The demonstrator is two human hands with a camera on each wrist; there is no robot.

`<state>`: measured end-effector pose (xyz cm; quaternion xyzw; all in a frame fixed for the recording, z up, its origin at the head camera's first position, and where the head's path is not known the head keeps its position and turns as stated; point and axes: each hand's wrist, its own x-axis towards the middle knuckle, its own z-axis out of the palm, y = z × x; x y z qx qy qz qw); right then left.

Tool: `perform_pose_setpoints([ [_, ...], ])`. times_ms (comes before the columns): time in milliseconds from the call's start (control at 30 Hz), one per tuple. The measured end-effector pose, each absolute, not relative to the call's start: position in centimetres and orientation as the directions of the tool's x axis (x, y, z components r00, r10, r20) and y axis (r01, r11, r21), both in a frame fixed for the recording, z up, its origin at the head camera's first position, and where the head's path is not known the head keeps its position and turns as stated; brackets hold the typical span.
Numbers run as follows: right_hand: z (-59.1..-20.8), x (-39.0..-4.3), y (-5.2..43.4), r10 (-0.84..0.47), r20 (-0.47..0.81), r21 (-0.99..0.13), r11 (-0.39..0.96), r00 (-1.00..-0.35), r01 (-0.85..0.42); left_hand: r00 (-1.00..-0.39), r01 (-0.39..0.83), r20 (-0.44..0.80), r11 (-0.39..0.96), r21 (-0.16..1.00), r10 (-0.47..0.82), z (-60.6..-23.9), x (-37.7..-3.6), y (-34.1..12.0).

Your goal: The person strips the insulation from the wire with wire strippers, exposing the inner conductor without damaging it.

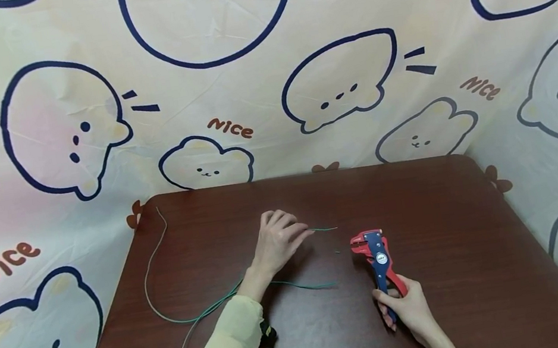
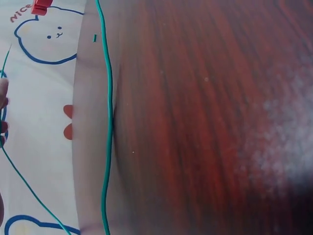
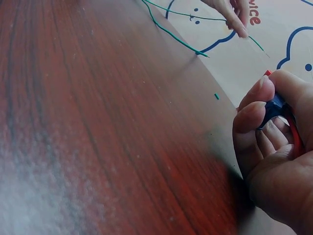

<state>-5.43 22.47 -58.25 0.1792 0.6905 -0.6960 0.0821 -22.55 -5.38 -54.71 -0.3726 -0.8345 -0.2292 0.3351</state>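
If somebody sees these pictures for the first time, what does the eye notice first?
Probably the red and blue wire stripper, upright near the table's middle, gripped by the right hand. Next, the green wire, which the left hand pinches near its end. Behind hangs a cloth with cartoon bears.

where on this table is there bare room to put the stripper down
The widest bare patch of the table lies right of the wire stripper, out to the right edge. The back strip is bare too. The left side and middle are crowded: the green wire loops there, with the left hand pinching it.
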Motion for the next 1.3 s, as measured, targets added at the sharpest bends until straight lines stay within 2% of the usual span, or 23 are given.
perform_pose_setpoints([
  [367, -58.4, -5.4, 22.5, 0.123, -0.370, -0.929, -0.041, -0.921, 0.368, -0.518, 0.767, 0.697, 0.630, 0.123, 0.495, -55.9, -23.0, -4.9],
  [867, -58.5, -5.5, 22.7, 0.111, -0.369, -0.929, -0.037, -0.923, 0.368, -0.633, 0.709, 0.592, 0.680, 0.186, 0.499, -57.2, -24.0, -4.5],
  [1300, -58.5, -5.6, 22.8, 0.104, -0.373, -0.928, -0.026, -0.922, 0.372, -0.723, 0.665, 0.522, 0.662, 0.347, 0.453, -58.3, -24.2, -4.2],
])
